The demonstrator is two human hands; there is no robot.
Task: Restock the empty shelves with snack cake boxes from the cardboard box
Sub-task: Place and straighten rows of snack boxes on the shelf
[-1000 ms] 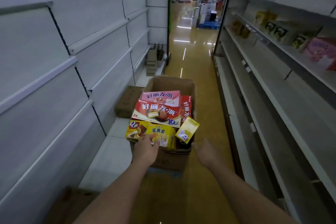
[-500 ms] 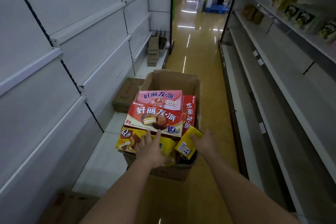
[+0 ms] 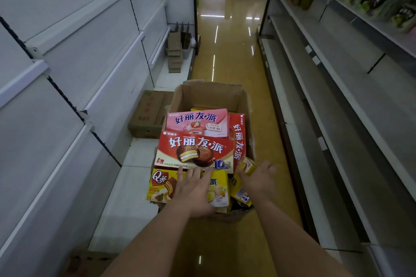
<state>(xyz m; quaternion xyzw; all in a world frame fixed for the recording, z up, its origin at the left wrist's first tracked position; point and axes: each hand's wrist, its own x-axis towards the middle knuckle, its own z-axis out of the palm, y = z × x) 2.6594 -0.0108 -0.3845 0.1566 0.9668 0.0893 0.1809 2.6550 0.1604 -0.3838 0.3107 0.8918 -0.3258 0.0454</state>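
An open cardboard box (image 3: 209, 96) is seen on the aisle floor (image 3: 234, 67), packed with snack cake boxes. The left hand (image 3: 193, 191) is laid flat on the yellow box (image 3: 162, 186) at the near edge of the carton, its fingers (image 3: 195, 174) straight and spread, their tips reaching the lower edge of the red box (image 3: 195, 150); nothing is gripped by them. Just beyond those fingertips the red box is stacked, and further beyond it a pink box (image 3: 198, 122) is leaned. A second red box (image 3: 238, 139) is stood on edge to the right of both.

The right hand (image 3: 258, 181) is held over a small yellow box (image 3: 246, 165) that is tilted at the carton's near right corner. Its fingers (image 3: 267, 167) are extended over the box's top; whether the box is pinched from beneath cannot be told, since the thumb is hidden.

To the left of the left hand's fingers, bare white shelves (image 3: 74, 69) are seen, with a closed brown carton (image 3: 149, 113) on the lowest ledge. To the right of the right hand's fingers, long shelves (image 3: 337, 101) run down the aisle, mostly bare, with a few packets (image 3: 371, 2) on an upper level.
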